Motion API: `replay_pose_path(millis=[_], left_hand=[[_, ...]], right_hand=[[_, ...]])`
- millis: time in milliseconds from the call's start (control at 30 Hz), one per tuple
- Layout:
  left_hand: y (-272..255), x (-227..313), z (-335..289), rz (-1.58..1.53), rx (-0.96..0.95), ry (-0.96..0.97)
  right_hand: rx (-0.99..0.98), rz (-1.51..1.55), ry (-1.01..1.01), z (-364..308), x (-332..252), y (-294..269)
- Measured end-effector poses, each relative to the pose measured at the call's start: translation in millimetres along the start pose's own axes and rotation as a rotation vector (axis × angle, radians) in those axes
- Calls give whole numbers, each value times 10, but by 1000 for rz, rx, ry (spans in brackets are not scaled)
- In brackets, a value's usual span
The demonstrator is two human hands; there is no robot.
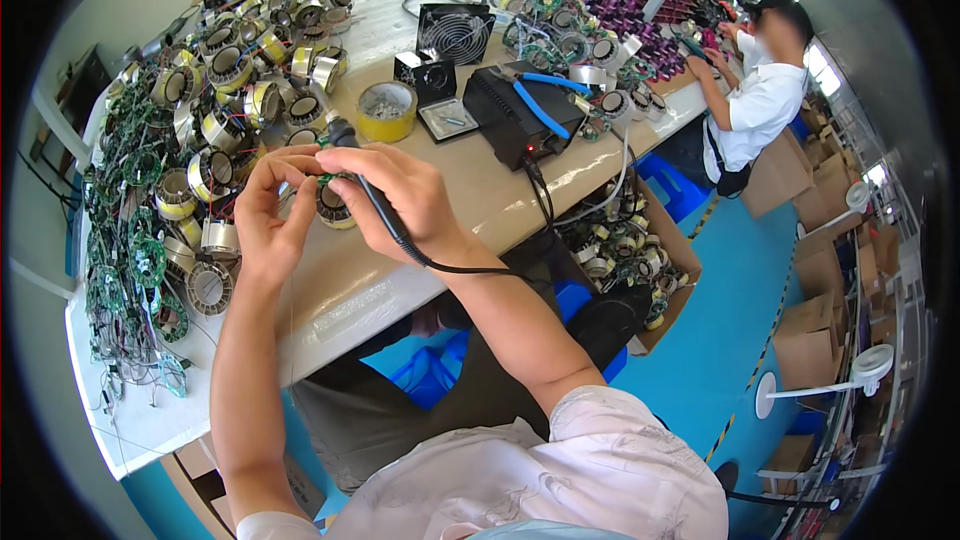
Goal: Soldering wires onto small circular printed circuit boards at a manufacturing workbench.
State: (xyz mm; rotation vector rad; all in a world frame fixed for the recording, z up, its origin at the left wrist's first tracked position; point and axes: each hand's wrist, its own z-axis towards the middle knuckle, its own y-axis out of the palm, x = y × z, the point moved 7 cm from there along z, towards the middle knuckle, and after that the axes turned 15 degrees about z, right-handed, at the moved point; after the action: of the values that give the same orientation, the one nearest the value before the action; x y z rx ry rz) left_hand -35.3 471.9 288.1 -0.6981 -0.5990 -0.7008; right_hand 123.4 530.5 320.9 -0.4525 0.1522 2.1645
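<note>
My right hand (408,198) grips a soldering iron (343,133) with a black handle, its metal tip pointing up and away from me. The cord trails from the handle across my right forearm. My left hand (272,208) is closed, thumb and fingertips pinching the edge of a small green circuit board (327,178). Fingertips of the right hand also come up to this board. Just below it is a motor stator (335,208), partly covered by my hands. Whether board and stator are joined I cannot tell.
Stators with yellow tape (228,70) and green ring boards (135,250) heap up at left. Beyond my hands stand a yellow tape roll (387,129), an iron stand (447,121), a soldering station (500,125) with blue-handled pliers (540,110), and a fan (455,37). A co-worker (765,85) sits right.
</note>
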Motion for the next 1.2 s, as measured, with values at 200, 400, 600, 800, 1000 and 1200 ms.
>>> replay_pose_path(millis=[200, 400, 600, 800, 1000, 1200], left_hand=[[-4, -21, -19, 33, 16, -27], [-36, 24, 5, 20, -5, 30], [-11, -2, 7, 36, 46, 46], [6, 14, 4, 56, 67, 31], [-26, -11, -9, 76, 76, 29], [8, -7, 2, 88, 65, 44]], right_hand=[[-64, -45, 35, 16, 55, 85], [-47, -62, -4, 55, 98, 42], [-33, -51, 89, -105, 195, -106], [260, 206, 420, -604, 314, -529], [414, 300, 367, -734, 288, -657], [473, 300, 385, -758, 279, -716]])
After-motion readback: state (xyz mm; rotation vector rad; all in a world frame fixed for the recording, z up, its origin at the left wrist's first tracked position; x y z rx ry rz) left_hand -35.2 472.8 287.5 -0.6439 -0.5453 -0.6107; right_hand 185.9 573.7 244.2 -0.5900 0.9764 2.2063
